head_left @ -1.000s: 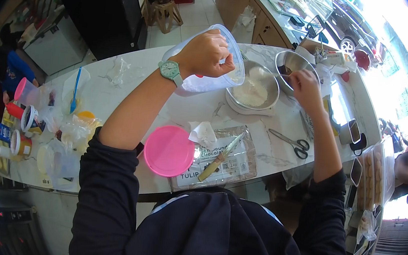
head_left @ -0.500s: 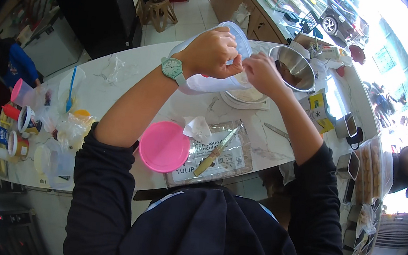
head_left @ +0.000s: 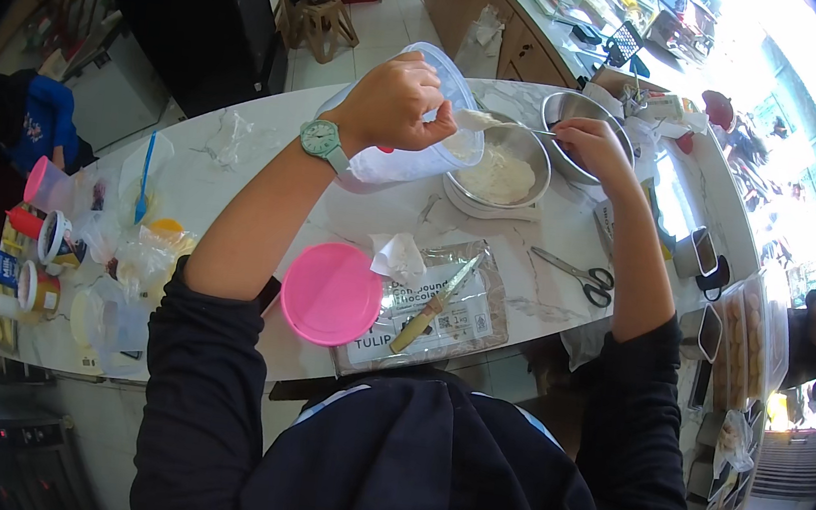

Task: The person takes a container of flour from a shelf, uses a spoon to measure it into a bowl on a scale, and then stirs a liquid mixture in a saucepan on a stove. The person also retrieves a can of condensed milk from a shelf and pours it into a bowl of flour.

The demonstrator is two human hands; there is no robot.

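My left hand (head_left: 400, 103), with a mint watch on its wrist, is closed at a tilted translucent plastic tub (head_left: 377, 173) whose mouth faces right. In a pinch, my right hand (head_left: 591, 147) holds a thin-handled spoon (head_left: 541, 131) level above a metal bowl. The spoon's head, toward the tub's mouth, appears heaped with white powder. White powder (head_left: 498, 175) also lies in that metal bowl (head_left: 543, 160), which stands on a white kitchen scale (head_left: 518, 212). Partly behind my right hand is a larger steel bowl (head_left: 566, 107).
Near me lie a pink round lid (head_left: 331, 294), a knife (head_left: 432, 308) on a wrapped flat package (head_left: 470, 328), and crumpled paper (head_left: 398, 257). Scissors (head_left: 587, 277) rest by my right forearm. Tubs and bags (head_left: 141, 260) crowd the left. A person (head_left: 46, 118) is at far left.
My right hand has moved right, out from beside the tub, bringing the spoon over the powder bowl. My left hand and the tub have shifted slightly left, uncovering the bowl.
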